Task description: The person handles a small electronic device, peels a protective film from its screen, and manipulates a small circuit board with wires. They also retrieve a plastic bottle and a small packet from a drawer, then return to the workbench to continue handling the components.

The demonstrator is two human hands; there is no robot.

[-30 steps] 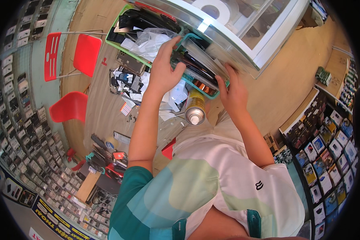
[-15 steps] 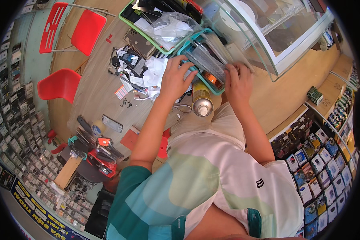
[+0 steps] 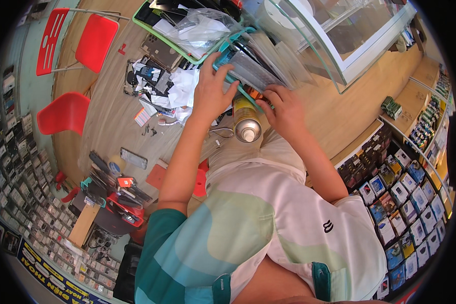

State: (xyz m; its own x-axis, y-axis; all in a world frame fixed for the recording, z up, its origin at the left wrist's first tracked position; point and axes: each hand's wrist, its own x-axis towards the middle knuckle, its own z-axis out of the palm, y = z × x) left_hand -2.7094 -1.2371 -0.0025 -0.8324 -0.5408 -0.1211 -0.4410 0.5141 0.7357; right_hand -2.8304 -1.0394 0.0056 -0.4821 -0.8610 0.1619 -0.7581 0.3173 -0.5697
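A teal plastic basket [image 3: 249,94] stands on the table edge before me, filled with upright clear plastic sleeves [image 3: 258,72] and flat dark pieces. My left hand [image 3: 213,91] reaches over its left rim, fingers bent and spread apart, with no held thing visible. At the near right corner, my right hand [image 3: 283,109] has curled fingers against the sleeves' near end. Its thumb is apart from them, by the rim; the fingertips are partly hidden. An orange item shows inside, between the hands. Just below the basket is a yellow spray can [image 3: 246,121], its silver top toward me.
A green-rimmed basket [image 3: 173,44] of plastic bags and papers adjoins on the far left. Loose papers [image 3: 183,87] and phone parts litter the table beside my left arm. A glass display case [image 3: 334,71] stands at the far right. Red chairs [image 3: 66,111] are on the left.
The view has shifted slightly, moving most things left. My right hand has moved from the basket's right side toward its near end, its thumb now spread away. My left hand stays by the left rim.
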